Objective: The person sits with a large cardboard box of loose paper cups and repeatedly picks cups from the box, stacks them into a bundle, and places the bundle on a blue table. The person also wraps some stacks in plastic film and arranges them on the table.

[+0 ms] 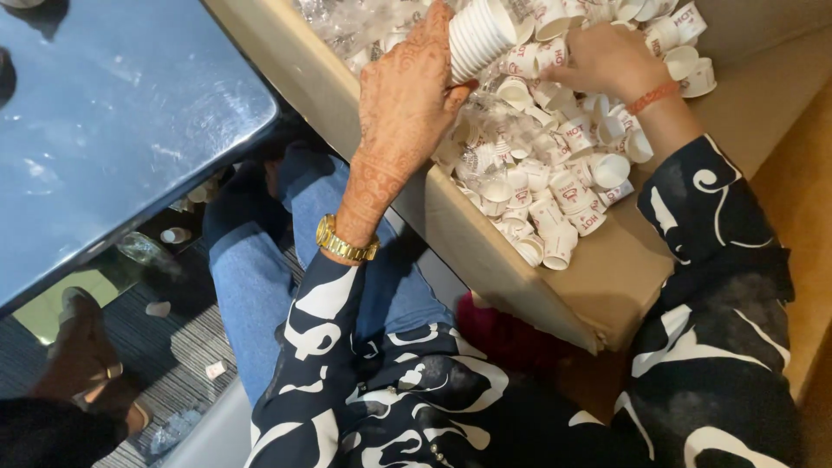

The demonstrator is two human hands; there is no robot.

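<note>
Left hand: the left hand (407, 104), patterned with henna and wearing a gold watch (345, 243) at the wrist, is curled around a stack of cups (479, 36); the fingers wrap its lower end and the thumb presses from the near side, so it is closed on the stack.

Stack of cups: white ribbed paper cups nested one inside another, held tilted above the near wall of the cardboard box (485, 251), its open mouth pointing up and away from the person.

Right hand: the right hand (607, 56), with an orange thread band (652, 97) at the wrist, lies palm down on the loose cups (555, 173), fingers spread and bent into the heap. I cannot tell whether it has hold of a cup; the fingertips are buried.

Loose cups: small white paper cups with red print, lying every which way in the box, mixed with crumpled clear plastic wrap (347, 26) toward the far left corner.

Done so far: by my reckoning only a modest share; one stack of nested cups is gathered in the hand.

Left to do: the greater part, I would judge; dozens of cups lie unsorted, covering most of the box floor in view.

Around: the person sits in blue jeans (260, 286) and a black-and-white patterned top (399, 390), beside a dark glossy table (113, 130). A few stray cups lie on the floor (182, 347) under it.
</note>
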